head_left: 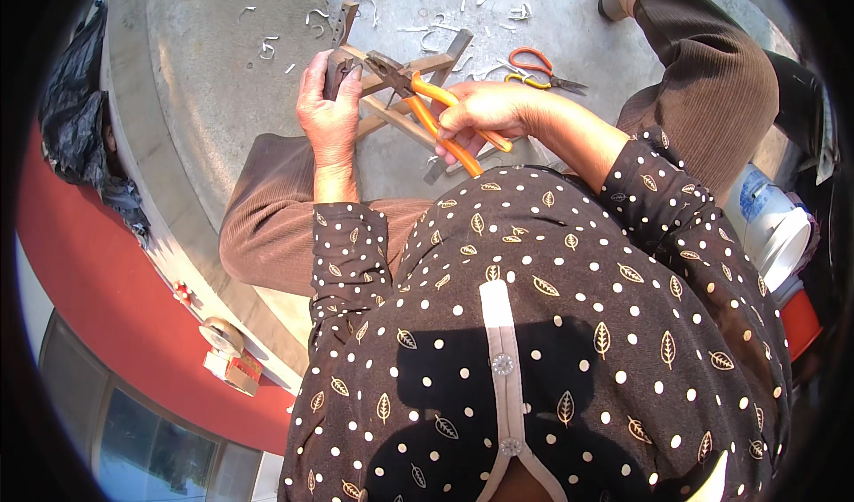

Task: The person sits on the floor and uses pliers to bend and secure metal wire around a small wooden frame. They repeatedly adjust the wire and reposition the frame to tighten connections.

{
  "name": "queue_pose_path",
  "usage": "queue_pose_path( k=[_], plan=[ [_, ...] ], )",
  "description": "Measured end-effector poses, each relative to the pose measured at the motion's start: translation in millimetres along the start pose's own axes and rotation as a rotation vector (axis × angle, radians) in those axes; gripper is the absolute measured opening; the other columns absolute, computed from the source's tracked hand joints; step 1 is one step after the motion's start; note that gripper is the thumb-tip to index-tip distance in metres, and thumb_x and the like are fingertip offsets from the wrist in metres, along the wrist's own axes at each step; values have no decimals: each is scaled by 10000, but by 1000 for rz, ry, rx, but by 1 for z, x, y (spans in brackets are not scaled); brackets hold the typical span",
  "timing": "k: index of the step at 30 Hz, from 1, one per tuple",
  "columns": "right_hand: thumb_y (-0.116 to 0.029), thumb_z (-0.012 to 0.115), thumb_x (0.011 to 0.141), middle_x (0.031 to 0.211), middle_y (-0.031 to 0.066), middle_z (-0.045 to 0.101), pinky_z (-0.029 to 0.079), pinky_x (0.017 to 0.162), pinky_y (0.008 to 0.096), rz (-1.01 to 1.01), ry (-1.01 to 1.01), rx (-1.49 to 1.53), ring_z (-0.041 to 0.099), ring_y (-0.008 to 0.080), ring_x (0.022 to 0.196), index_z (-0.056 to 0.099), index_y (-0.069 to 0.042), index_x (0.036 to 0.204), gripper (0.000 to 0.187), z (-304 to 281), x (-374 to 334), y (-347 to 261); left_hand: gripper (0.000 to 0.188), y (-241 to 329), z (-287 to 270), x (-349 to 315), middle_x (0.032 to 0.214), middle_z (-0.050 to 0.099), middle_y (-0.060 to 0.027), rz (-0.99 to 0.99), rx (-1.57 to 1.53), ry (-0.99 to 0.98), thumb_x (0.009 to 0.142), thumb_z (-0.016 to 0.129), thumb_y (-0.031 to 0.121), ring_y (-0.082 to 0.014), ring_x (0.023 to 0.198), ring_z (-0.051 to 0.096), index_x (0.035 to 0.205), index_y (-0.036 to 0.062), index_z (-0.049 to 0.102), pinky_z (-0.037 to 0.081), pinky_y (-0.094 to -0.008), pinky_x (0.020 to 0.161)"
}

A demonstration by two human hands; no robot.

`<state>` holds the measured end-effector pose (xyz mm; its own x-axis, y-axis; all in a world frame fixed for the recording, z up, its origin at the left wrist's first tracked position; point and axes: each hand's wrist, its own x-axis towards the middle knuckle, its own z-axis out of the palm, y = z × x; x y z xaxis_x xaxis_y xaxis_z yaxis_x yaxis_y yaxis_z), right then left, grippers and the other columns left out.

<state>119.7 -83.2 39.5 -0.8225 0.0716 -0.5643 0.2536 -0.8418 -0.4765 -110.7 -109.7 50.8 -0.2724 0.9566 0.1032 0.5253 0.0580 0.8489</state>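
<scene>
My right hand point(487, 112) is closed round the orange handles of a pair of pliers point(425, 110). The handles are spread apart, and the dark jaws point to the upper left, over a wooden folding frame point(405, 121) with crossed legs, like a small stool without a seat. My left hand point(327, 115) grips a dark end piece point(338, 68) of this frame, thumb on top. Whether the jaws touch the frame, I cannot tell. Just right of my right hand, scissors point(544, 75) with one red and one yellow handle loop lie on the concrete.
Curled white strips point(440, 30) are scattered over the concrete ground point(213, 75) ahead. A black plastic sheet point(76, 137) hangs at the far left beside a red wall point(107, 271). To my right stand a white bucket point(783, 244) and a red container point(801, 324).
</scene>
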Motion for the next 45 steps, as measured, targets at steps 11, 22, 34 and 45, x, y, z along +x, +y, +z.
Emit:
queue_pose_path(
  k=[11,22,34,45],
  plan=[
    [-134,565,793,825,114,630,529,590,318,-221,804,-210,619,187,653,506,1,947,213,-82,-12,-32,479,44,22,20,835,582,-89,406,484,118,681,700,15,-272,756,595,1149,71,614,481,-361,683],
    [-250,692,689,871,195,678,521,726,390,210,1580,-473,677,312,817,643,30,901,354,-164,4,-2,479,9,103,-6,895,534,-64,326,553,-272,680,699,88,-259,886,566,1133,125,552,438,-399,759],
    [-427,600,803,1122,223,628,485,888,394,190,1303,-489,615,306,1056,573,13,1173,575,-169,34,64,632,-43,-8,111,1193,576,-113,337,894,-32,740,711,421,-316,1129,520,1236,66,546,413,-416,951],
    [-285,681,847,882,36,631,536,717,293,-371,711,331,632,154,773,552,-89,992,275,-64,40,21,490,-51,-24,108,889,676,-154,-154,727,-446,830,615,542,-331,836,644,1067,115,643,486,-415,720]
  ],
)
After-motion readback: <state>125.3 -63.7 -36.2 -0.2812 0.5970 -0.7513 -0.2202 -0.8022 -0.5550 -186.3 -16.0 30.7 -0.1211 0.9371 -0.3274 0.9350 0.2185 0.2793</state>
